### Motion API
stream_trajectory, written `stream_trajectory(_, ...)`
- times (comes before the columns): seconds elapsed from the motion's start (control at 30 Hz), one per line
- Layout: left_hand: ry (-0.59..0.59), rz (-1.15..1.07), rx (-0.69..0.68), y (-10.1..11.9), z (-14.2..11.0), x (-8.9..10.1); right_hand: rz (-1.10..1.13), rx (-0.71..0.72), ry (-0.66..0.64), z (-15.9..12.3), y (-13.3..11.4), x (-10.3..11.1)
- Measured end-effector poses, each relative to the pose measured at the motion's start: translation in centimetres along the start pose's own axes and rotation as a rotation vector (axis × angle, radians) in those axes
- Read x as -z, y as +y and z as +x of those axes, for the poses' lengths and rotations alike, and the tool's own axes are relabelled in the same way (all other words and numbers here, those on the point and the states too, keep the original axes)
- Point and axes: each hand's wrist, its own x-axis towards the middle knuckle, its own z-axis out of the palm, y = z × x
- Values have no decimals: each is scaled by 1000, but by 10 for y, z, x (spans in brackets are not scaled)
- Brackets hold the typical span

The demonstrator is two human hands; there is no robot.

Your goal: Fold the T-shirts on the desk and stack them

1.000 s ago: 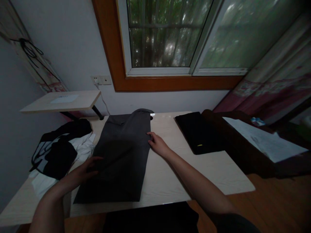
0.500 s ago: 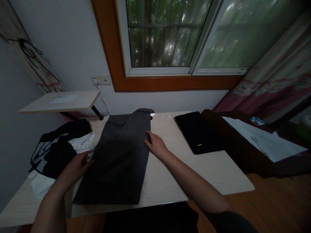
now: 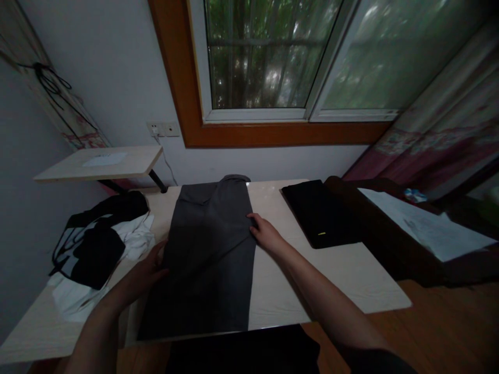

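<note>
A dark grey shirt (image 3: 208,259) lies folded into a long strip on the pale table, its collar end toward the window and its lower end at the front edge. My left hand (image 3: 150,267) grips its left side, thumb and fingers at the edge. Across from it, my right hand (image 3: 267,234) holds the right edge between thumb and forefinger, higher up the strip. A few creases run across the cloth, and its upper left part shows a folded-over layer.
Left of the shirt lies a crumpled black and white garment pile (image 3: 99,246), below a small raised shelf (image 3: 97,163). A folded black garment (image 3: 319,213) with a yellow mark rests on the table's (image 3: 331,285) right side. Beyond it, papers (image 3: 424,223) lie on a dark surface.
Both hands have moved right, and the grey shirt has shifted right with them. Its lower left corner has moved right too, and the strip lies straighter.
</note>
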Motion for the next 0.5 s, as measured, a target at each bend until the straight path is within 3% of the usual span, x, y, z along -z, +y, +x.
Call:
stream_trajectory(0.27,-286,-44,-119,36,-17,-24,178,5,-101,-23,40,28)
stream_trajectory(0.5,-162,-38,-142,27,-3,-18,240,18,-66,-32,40,33)
